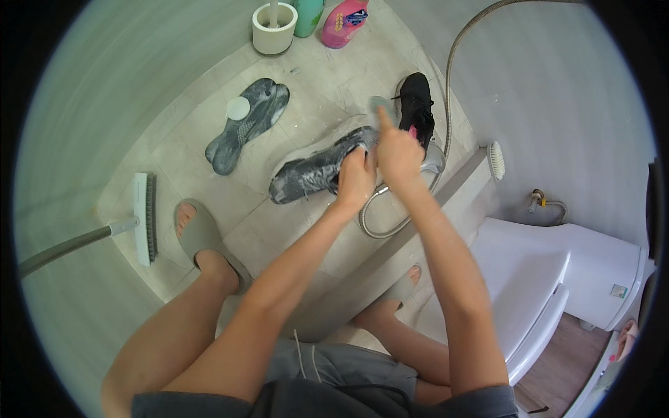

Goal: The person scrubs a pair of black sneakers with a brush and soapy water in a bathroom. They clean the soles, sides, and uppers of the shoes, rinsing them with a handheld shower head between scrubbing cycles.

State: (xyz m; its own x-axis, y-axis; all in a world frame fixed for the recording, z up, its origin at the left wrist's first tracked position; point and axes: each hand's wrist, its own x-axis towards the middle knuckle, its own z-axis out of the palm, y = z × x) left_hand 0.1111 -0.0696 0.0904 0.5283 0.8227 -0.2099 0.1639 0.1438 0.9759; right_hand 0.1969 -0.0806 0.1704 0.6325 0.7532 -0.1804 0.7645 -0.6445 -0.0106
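A dark shoe (pixel 319 170) streaked with white foam is held tilted over the tiled floor, its pale sole edge facing away from me. My left hand (pixel 356 175) grips it at the ankle opening, fingers partly inside. At the heel end, my right hand (pixel 400 154) holds a pale green tool (pixel 381 106), blurred, perhaps a brush; the index finger stretches along it. A black shoe (pixel 416 104) with a pink patch inside stands just beyond my right hand. Two grey insoles (pixel 245 128) lie overlapping to the left, foam on them and a round white piece (pixel 238 108), perhaps soap, on top.
A shower head (pixel 433 159) with a coiled metal hose (pixel 376 233) lies beside a raised sill (pixel 360 285). Rightward are a white brush (pixel 496 161) and the toilet (pixel 528 277). A floor brush (pixel 145 219) leans left. A toilet-brush holder (pixel 274 31) and pink bottle (pixel 344 26) stand behind.
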